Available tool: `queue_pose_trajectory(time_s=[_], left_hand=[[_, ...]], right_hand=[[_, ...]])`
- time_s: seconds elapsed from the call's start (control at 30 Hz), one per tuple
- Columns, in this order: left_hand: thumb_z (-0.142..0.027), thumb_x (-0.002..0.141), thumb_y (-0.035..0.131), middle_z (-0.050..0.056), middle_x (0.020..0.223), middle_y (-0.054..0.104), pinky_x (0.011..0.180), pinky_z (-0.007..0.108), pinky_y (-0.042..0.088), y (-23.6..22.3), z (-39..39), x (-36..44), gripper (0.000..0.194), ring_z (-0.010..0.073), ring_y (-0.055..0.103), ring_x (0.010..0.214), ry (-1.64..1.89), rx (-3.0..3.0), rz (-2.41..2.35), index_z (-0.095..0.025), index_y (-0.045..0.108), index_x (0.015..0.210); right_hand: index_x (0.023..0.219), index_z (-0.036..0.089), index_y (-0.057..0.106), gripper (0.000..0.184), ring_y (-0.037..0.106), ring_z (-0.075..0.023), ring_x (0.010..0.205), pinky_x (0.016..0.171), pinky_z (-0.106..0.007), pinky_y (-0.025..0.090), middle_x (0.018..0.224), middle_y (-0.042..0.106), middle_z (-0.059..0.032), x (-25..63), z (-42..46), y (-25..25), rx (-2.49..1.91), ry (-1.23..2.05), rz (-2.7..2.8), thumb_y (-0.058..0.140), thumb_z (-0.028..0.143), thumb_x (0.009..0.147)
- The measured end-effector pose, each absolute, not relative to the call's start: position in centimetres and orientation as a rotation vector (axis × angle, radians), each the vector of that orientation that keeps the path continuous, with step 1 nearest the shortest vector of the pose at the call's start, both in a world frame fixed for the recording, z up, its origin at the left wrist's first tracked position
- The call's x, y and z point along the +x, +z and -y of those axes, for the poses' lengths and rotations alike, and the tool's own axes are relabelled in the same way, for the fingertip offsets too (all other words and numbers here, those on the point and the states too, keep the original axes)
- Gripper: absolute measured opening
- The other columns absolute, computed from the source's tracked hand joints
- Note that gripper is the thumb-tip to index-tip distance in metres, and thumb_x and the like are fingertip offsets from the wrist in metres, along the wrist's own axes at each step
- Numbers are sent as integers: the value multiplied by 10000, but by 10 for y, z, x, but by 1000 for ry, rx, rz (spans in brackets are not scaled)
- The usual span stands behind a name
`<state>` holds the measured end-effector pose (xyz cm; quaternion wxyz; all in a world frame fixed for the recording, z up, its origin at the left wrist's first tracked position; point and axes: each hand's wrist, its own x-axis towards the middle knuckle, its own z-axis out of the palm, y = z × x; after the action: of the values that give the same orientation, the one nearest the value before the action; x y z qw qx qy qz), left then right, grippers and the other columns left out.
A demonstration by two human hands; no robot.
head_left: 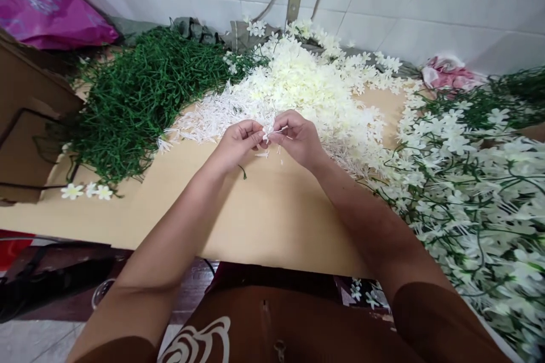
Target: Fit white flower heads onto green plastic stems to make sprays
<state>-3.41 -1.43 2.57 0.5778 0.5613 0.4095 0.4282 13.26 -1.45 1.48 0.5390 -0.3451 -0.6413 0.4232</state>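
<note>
My left hand (243,140) is closed, thumb and fingertips pinching a small white artificial flower piece (266,135). Right beside it, my right hand (300,140) is closed too, with thin white strands between its fingertips. The two hands meet over the cardboard work surface (272,210), and the fingers partly cover what they hold. Just behind them spreads a heap of loose white stamen strands (204,116). Beyond that rises a pile of cream-white petal pieces (298,76). A short green stem (242,172) lies in front of my left hand.
Green plastic stems (149,91) are piled at the left, near a cardboard box (29,119). Finished-looking white flower sprays (481,198) crowd the right side. Several white flowers (87,191) lie at the left edge. A tiled wall (383,0) stands behind.
</note>
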Motion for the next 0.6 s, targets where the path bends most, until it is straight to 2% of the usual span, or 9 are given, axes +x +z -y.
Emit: queue_pose_trajectory(time_s=[0.1, 0.2, 0.33, 0.47, 0.6], left_hand=[[-339, 705, 717, 0, 644, 613, 618, 231, 421, 21, 25, -46, 206, 109, 558, 619, 997, 1414, -1086, -166, 606, 718], [-237, 764, 611, 25, 766, 628, 697, 267, 437, 11, 30, -66, 70, 132, 553, 693, 989, 1631, -1425, -169, 623, 773], [-251, 778, 609, 91, 983, 621, 861, 369, 438, -1, 26, -89, 155, 216, 579, 853, 766, 1899, -1866, -183, 659, 907], [-304, 753, 666, 114, 941, 597, 906, 422, 419, -5, 20, -87, 135, 307, 565, 993, 628, 1974, -1971, -202, 657, 841], [-288, 759, 647, 99, 873, 594, 855, 402, 428, -1, 25, -86, 88, 281, 571, 900, 665, 1960, -1967, -203, 652, 778]], right_hand=[[670, 217, 618, 309, 553, -140, 818, 699, -289, 496, 824, 560, -12, 128, 25, 17, -822, 992, 1554, 807, 460, 648], [662, 218, 618, 290, 557, -140, 826, 732, -293, 498, 828, 581, -12, 130, 38, 17, -851, 1036, 1500, 800, 444, 660], [627, 212, 618, 350, 559, -119, 716, 676, -294, 509, 785, 598, 0, 137, 53, 12, -917, 1182, 1337, 841, 477, 574], [603, 201, 631, 398, 571, -106, 675, 665, -291, 515, 769, 620, 5, 137, 64, 3, -973, 1278, 1233, 866, 506, 503], [591, 198, 636, 397, 586, -103, 672, 675, -285, 514, 731, 632, 15, 131, 73, -8, -975, 1360, 1192, 877, 494, 481]])
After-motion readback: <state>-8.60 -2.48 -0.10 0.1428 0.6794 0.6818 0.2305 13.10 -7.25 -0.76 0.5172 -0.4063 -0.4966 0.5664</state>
